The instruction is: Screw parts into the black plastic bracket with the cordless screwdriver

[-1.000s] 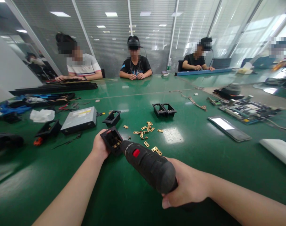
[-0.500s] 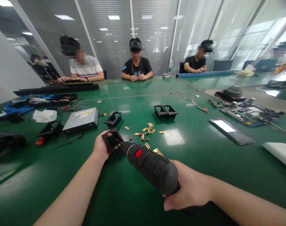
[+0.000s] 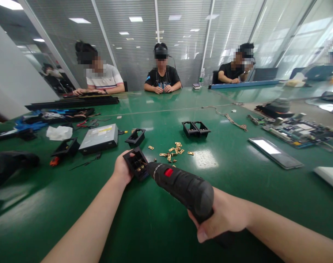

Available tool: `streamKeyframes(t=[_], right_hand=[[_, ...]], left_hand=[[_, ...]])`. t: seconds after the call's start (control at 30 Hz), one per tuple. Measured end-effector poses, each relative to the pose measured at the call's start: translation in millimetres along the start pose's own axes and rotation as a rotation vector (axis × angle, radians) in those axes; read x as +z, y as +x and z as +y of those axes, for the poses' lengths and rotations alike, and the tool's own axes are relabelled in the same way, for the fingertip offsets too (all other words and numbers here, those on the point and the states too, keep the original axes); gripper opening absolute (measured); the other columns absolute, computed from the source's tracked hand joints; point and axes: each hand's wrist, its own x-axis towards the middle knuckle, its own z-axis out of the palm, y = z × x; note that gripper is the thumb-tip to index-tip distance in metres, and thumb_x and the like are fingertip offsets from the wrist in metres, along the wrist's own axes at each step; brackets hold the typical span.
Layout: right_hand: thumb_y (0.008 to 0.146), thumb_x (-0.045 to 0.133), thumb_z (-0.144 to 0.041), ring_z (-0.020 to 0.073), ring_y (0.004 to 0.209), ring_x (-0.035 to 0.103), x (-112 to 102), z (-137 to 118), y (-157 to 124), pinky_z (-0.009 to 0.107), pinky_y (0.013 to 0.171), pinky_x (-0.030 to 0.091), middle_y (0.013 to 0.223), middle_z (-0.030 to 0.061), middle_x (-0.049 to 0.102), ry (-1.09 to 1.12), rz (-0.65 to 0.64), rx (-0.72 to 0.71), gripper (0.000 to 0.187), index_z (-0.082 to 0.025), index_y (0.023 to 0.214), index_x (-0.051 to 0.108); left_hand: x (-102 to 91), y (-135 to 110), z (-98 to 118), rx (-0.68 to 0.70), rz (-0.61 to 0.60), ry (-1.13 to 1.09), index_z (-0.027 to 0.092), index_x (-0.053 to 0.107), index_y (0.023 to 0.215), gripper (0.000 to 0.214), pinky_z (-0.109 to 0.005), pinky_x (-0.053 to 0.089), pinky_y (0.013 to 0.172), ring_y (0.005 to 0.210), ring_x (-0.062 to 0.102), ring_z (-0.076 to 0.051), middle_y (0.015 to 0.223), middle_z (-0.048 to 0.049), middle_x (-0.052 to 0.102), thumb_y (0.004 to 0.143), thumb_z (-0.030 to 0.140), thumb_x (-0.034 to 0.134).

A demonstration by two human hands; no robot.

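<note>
My left hand (image 3: 123,168) is closed on the left side of a black plastic housing (image 3: 137,164), holding it tilted with its hollow side up. Small brass pieces show inside the housing. In my right hand (image 3: 223,212) is a black cordless screwdriver (image 3: 182,186) with a red switch; my fingers wrap its handle. Its nose points left into the housing, and the bit's tip is hard to make out. Just beyond lie several loose brass plates (image 3: 178,145) and small screws. Another black housing (image 3: 135,137) stands behind my left hand.
A pair of black housings (image 3: 196,129) stands mid-table. To the left are a silver disc drive (image 3: 99,138), a crumpled tissue (image 3: 59,133) and another housing (image 3: 64,147). On the right lie a phone (image 3: 274,152) and a circuit board (image 3: 300,129). Several people sit across the green table.
The whole scene has shifted slightly right in view. Screwdriver and housing keep nearly the same position against each other. Across the table, the person at right has raised a hand toward the head.
</note>
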Motion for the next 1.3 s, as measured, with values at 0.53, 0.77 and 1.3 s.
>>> streamKeyframes(t=[0.53,0.77,1.3], right_hand=[[0.06,0.089,-0.018,0.0117,0.059,0.055,5.4,-0.9,-0.5,0.025,0.061,0.046,0.069,-0.0038,0.063,0.015,0.009,0.003,0.03,-0.016,0.075,0.063],[0.06,0.088,-0.015,0.0138,0.065,0.056,4.5,1.2,-1.4,0.027,0.069,0.048,0.067,-0.0044,0.061,-0.024,0.016,0.007,0.027,-0.016,0.073,0.064],[0.061,0.088,-0.018,0.0119,0.059,0.055,4.2,-2.9,-1.0,0.025,0.059,0.046,0.069,-0.0033,0.064,0.014,0.01,0.006,0.027,-0.016,0.073,0.064]], left_hand=[[2.8,-4.7,1.5,0.004,0.011,0.002,0.019,0.058,0.076,0.017,-0.038,0.052,0.056,0.056,0.061,-0.024,0.062,-0.0041,0.061,0.061,0.017,0.051],[1.3,-2.7,1.0,-0.008,-0.008,0.006,0.018,0.058,0.074,0.015,-0.04,0.052,0.057,0.056,0.061,-0.026,0.062,-0.0066,0.062,0.061,0.019,0.051],[0.4,-1.7,0.4,-0.008,-0.015,-0.008,0.019,0.058,0.077,0.018,-0.04,0.054,0.058,0.056,0.062,-0.025,0.063,-0.0051,0.061,0.061,0.02,0.052]])
